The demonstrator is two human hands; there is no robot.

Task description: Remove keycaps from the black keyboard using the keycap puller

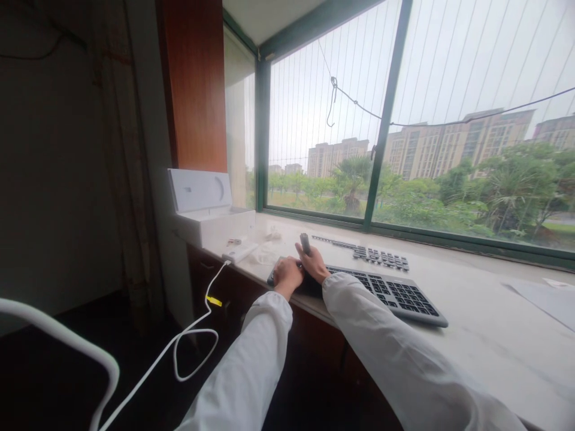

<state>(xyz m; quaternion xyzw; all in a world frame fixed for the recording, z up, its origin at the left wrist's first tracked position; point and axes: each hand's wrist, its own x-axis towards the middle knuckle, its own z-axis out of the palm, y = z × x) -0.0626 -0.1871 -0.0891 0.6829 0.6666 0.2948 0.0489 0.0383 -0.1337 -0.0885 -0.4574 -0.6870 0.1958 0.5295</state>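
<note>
A dark grey keyboard (415, 299) lies along the near edge of the sill-height counter, its left end partly hidden by my hands. My right hand (315, 265) is closed around a short, thick black handle (305, 243) that points upward over that left end. What the handle's lower end touches is hidden. My left hand (288, 274) rests with curled fingers at the keyboard's left end, close against my right hand. Whatever its fingers pinch cannot be made out. Behind the keyboard, loose black keycaps (381, 259) are laid out in rows.
An opened white box (211, 224) stands at the counter's left end. Near it lie a white power strip (240, 252) and crumpled clear plastic (269, 245). A white cable (197, 323) hangs off the edge. Paper (545, 299) lies at right, below the window.
</note>
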